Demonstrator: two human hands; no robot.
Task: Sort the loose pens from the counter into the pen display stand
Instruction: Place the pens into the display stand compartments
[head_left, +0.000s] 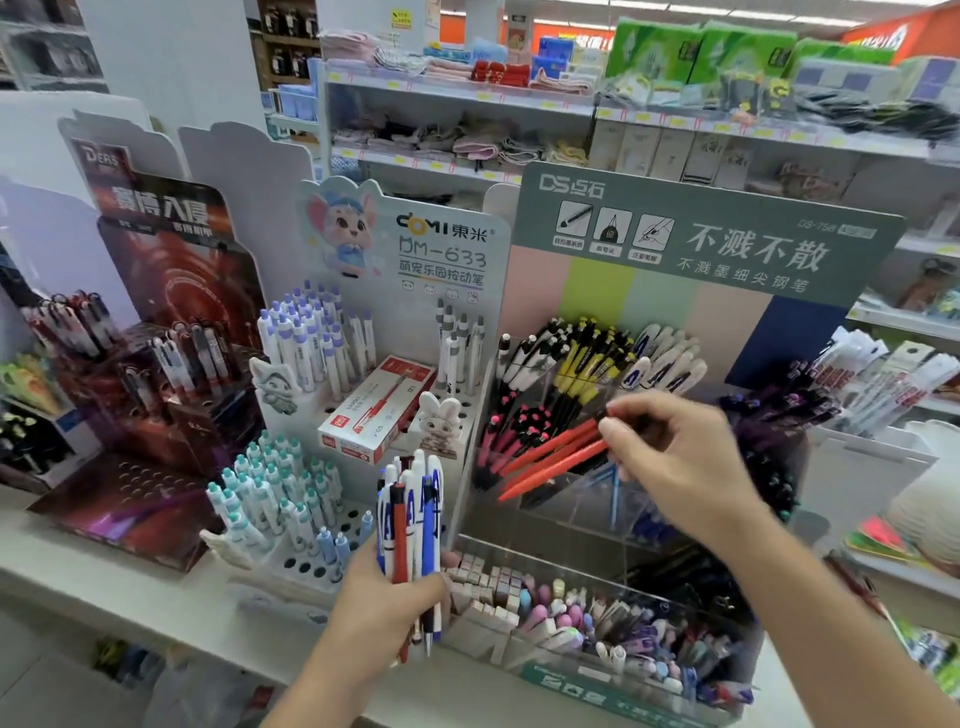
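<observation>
Right hand pinches red pens by their tops (light, stiff, slippery); left hand grips a bundle.

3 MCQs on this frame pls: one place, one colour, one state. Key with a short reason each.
1. Where is the red pen box?
A. on the white stand, among the purple-capped pens
B. in the clear front tray
C. in the left hand

2. What colour are the pens at the right hand?
A. green
B. orange-red
C. purple

3. What is the left hand doing?
A. resting flat on the counter
B. gripping a bundle of pens
C. hanging empty

Key: 1 A, the box lies tilted on the white stand. 2 B, the barrels are orange-red, slanting into the clear compartments. 3 B, fingers curl round the bundle of pens.
</observation>
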